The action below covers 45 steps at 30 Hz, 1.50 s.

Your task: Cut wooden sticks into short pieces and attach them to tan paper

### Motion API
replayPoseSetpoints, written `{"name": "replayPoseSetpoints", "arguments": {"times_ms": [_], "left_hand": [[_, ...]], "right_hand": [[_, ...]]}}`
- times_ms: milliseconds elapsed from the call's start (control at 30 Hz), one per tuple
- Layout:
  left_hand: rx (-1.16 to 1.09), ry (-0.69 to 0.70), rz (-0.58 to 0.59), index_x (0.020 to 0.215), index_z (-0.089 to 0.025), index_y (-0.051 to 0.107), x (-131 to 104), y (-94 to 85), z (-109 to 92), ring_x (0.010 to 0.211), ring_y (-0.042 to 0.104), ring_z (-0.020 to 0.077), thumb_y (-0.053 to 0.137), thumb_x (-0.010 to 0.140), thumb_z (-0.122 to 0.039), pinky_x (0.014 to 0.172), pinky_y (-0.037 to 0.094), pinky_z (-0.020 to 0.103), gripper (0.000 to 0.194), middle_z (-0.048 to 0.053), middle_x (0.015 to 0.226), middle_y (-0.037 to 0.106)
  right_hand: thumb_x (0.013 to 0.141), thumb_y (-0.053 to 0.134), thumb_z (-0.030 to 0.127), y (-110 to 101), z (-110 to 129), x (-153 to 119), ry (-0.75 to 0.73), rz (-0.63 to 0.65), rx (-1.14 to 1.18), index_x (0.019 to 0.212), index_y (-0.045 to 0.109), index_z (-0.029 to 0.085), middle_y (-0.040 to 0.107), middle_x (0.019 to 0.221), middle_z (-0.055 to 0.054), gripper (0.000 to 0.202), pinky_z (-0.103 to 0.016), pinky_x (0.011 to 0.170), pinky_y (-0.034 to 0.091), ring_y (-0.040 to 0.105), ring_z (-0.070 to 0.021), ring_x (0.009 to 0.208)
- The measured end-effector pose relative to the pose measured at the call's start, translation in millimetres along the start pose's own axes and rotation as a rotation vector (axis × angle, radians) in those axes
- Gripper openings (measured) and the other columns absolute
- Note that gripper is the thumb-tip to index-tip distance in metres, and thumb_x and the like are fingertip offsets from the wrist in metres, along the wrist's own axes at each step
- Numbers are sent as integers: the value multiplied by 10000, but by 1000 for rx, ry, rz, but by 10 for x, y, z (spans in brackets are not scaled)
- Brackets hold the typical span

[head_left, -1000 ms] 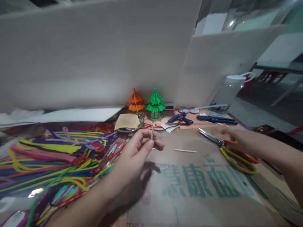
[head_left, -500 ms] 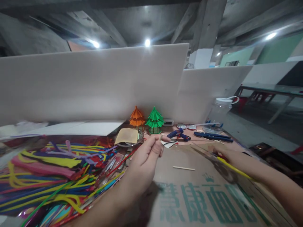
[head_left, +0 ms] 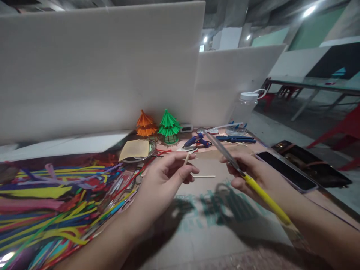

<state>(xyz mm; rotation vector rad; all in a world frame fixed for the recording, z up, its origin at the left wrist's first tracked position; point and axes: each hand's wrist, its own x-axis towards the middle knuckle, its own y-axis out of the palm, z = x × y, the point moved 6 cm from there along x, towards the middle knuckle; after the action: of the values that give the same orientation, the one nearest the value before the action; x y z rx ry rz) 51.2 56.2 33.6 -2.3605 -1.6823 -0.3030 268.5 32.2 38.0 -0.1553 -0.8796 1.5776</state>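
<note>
My left hand [head_left: 165, 176] is raised over the cardboard, pinching a short thin wooden stick [head_left: 186, 159] between thumb and fingers. A second wooden stick [head_left: 205, 176] lies on the cardboard [head_left: 202, 232] beyond that hand and partly behind it. To the right, my right hand [head_left: 250, 172] grips a pair of scissors [head_left: 225, 150] with yellow handles. The blades point up and away to the left, apart from the stick in my left hand. Whether the blades are parted cannot be made out.
Bundles of coloured pipe cleaners [head_left: 42, 202] cover the left side. At the back stand an orange tree [head_left: 145, 123], a green tree [head_left: 168, 127], a blue glue gun [head_left: 194, 140] and a clear bottle [head_left: 243, 112]. A phone [head_left: 287, 171] lies right, near the table edge.
My view has tilted down and turned right. The right hand has brought the scissors inward and raised their blades, closer to my left hand. The left hand still pinches its stick.
</note>
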Motion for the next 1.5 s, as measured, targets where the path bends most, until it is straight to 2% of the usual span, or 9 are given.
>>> {"name": "replayPoseSetpoints", "arguments": {"times_ms": [133,267,467,633,767,933,1067,1300,1500], "left_hand": [[137,77,-43,1087,-212,715,-4,-57,9,656,630,111,659,940,-280,613,503,213,172,5,803,726],[372,193,-100,1076,-224,729,-26,-85,-23,693,595,126,592,990,-315,638,461,230,186,-2,780,671],[576,284,33,1048,-208,686,-64,60,-91,666,591,120,495,1028,-232,638,431,234,194,-2,841,703],[641,352,88,1052,-202,652,-83,129,-85,730,648,124,470,1024,-173,645,443,222,187,2,885,726],[679,399,93,1095,-199,640,-103,153,-70,815,694,131,473,1023,-153,721,485,220,188,12,950,748],[766,451,69,1031,-191,639,-152,154,-106,737,686,136,497,1004,-138,666,480,223,154,5,871,741],[812,494,51,1086,-181,649,-176,157,-130,739,695,153,508,995,-138,685,498,244,173,26,901,758],[818,459,74,1070,-178,664,-190,172,-105,759,705,165,482,1011,-162,699,504,247,192,42,905,760],[776,411,81,975,-190,647,-166,171,-100,630,629,139,481,1018,-198,601,441,237,172,19,814,721]], "right_hand": [[866,666,584,158,-22,-6,3,45,73,1085,645,231,549,780,-9,416,-298,635,453,523,-169,692],[865,653,630,366,-120,-43,27,116,183,1152,631,218,576,842,-25,503,-299,648,444,525,-171,722],[829,672,682,562,-156,-100,54,213,287,1190,574,227,528,805,-1,590,-285,586,399,466,-156,679],[843,612,745,580,-127,-101,51,242,296,1183,572,225,502,794,4,622,-283,577,384,447,-154,679],[814,598,798,571,-115,-100,48,246,309,1181,590,220,495,801,7,685,-277,576,378,432,-147,677],[822,634,757,536,-60,-117,63,270,275,1211,583,231,600,885,-24,656,-294,643,444,525,-178,757],[848,657,690,523,-25,-114,89,302,285,1186,600,227,632,846,-28,575,-300,625,453,552,-185,740],[826,628,750,485,0,-61,24,232,184,1071,660,212,609,820,-22,592,-296,596,410,500,-169,696],[808,721,658,500,-68,-87,56,204,165,1027,669,214,532,699,21,498,-282,569,380,465,-152,644]]}}
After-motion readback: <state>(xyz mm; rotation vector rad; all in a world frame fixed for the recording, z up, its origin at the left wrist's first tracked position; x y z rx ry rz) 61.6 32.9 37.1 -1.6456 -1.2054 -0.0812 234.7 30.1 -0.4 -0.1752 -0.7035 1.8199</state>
